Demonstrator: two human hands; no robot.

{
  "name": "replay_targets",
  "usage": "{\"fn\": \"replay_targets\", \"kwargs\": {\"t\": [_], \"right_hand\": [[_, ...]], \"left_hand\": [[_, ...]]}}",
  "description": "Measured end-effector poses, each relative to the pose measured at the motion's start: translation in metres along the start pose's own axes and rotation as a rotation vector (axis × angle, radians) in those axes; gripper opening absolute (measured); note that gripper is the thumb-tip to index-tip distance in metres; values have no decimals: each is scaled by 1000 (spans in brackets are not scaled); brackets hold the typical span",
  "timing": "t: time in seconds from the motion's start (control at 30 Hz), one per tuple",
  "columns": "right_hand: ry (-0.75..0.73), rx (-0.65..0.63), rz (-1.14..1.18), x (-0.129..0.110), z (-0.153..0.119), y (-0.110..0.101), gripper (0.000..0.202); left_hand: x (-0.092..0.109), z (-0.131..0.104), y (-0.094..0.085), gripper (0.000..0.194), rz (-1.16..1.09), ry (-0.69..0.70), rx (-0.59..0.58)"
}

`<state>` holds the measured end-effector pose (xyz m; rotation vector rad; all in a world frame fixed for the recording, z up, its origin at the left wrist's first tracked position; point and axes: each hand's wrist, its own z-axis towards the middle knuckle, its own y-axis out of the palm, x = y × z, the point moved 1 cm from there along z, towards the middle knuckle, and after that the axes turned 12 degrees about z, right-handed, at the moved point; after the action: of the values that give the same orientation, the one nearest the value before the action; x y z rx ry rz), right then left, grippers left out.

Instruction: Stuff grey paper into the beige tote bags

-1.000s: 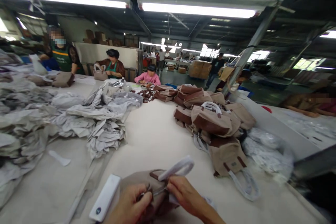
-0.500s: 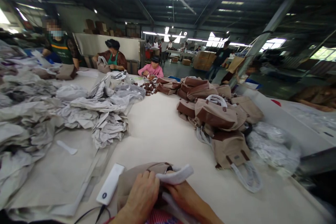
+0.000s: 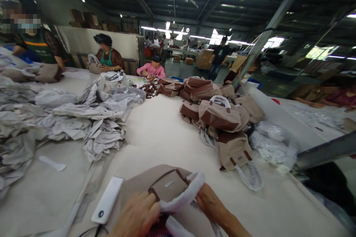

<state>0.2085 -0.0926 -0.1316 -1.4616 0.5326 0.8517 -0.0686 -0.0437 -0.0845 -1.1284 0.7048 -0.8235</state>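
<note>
A tan handbag (image 3: 167,187) with a dark brown flap lies on the table (image 3: 167,133) right at the near edge, flap up, pinned between both hands so its white-wrapped handle (image 3: 183,196) can be worked. The left hand (image 3: 136,216) presses down on the bag with fingers (image 3: 151,207) curled at the flap, while the right hand (image 3: 210,203) closes on the handle. A white power bank (image 3: 108,200) sits just left; finished bags (image 3: 222,114) are piled beyond, crumpled paper (image 3: 91,118) to the left.

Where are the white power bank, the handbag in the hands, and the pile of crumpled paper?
white power bank (image 3: 108,205), head view, middle of its flat top face.
handbag (image 3: 168,185), head view, brown flap on its front.
pile of crumpled paper (image 3: 94,118), head view, middle of the grey heap.
</note>
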Motion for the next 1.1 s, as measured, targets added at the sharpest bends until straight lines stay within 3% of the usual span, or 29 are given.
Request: {"fn": "replay_targets", "kwargs": {"t": [0.13,0.37,0.57,0.73,0.87,1.0,1.1], "right_hand": [[-71,3,-145,8,-12,-2,28],[-85,113,-442,21,-15,21,7],[21,181,-508,14,-9,41,22],[43,178,-541,6,-5,44,19],[15,124,-519,7,-10,36,13],[-9,81,-454,8,-17,7,15],[60,161,-355,18,-24,-20,19]], "left_hand": [[-11,-2,4,31,4,-9,-21],[-17,8,23,9,-141,-188,-517],[-17,5,29,22,-194,-258,-640],[-21,-5,41,28,-149,-262,-605],[-16,-23,57,24,-89,-181,-404],[-19,-30,57,13,-86,-110,-204],[-27,-31,53,14,-147,-102,-136]]}}
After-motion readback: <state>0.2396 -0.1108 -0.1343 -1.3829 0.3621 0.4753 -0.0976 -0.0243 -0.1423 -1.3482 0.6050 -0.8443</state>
